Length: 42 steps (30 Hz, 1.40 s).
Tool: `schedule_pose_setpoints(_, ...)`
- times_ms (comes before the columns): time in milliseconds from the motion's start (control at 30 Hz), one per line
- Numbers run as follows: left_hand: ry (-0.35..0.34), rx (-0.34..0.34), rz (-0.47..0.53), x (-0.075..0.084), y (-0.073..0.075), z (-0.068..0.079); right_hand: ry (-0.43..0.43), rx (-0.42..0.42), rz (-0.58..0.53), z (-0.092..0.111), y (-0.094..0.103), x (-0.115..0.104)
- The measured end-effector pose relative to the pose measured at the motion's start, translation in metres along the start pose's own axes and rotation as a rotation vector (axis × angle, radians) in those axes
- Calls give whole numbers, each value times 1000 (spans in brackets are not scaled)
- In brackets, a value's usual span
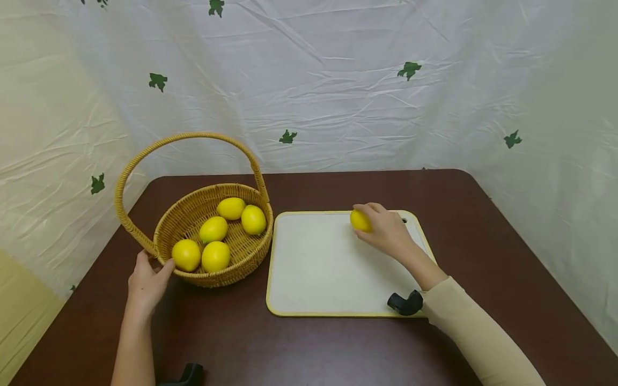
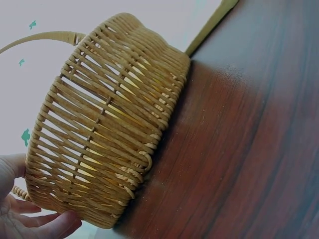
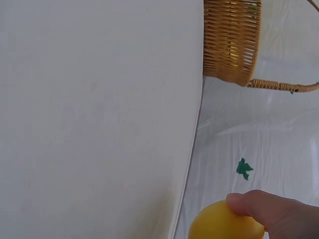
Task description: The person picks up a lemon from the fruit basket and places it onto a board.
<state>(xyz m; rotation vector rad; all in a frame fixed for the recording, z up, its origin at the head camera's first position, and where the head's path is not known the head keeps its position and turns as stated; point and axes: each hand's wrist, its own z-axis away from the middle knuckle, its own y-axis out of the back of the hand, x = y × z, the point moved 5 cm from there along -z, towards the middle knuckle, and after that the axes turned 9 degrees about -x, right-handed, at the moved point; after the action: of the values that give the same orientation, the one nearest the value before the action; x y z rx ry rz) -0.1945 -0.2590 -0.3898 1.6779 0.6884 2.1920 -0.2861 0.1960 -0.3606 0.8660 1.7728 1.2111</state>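
A wicker basket (image 1: 253, 262) with a tall arched handle stands on the left of the table, several lemons (image 1: 213, 229) inside it. At its near left side my left hand (image 1: 147, 284) grips the rim by the foot of the handle; in the left wrist view, thumb and fingers lie either side of the woven wall (image 2: 99, 119). My right hand (image 1: 388, 233) holds one lemon (image 1: 359, 221) close over the far right part of a white cutting board (image 1: 314, 268). In the right wrist view the thumb presses on this lemon (image 3: 222, 224).
The board, edged in yellow, lies just right of the basket. Black wrist mounts (image 1: 405, 303) show at both forearms. Behind the dark brown table (image 1: 487, 257) hangs a pale curtain (image 1: 338, 107) with green leaf shapes.
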Motion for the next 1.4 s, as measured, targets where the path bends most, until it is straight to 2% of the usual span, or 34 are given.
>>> schedule_pose_setpoints(267,-5,9,-2,0,0,0,-74,-46,0,15,-2,35)
schedule_pose_setpoints(467,-12,4,-10,0,0,0,-111,-102,-10,23,-2,52)
schedule_pose_setpoints(867,-18,-7,5,0,0,-1,-144,-164,-61,23,-3,57)
schedule_pose_setpoints(1400,-8,1,-3,0,1,-2,-120,-175,-57,19,-2,56)
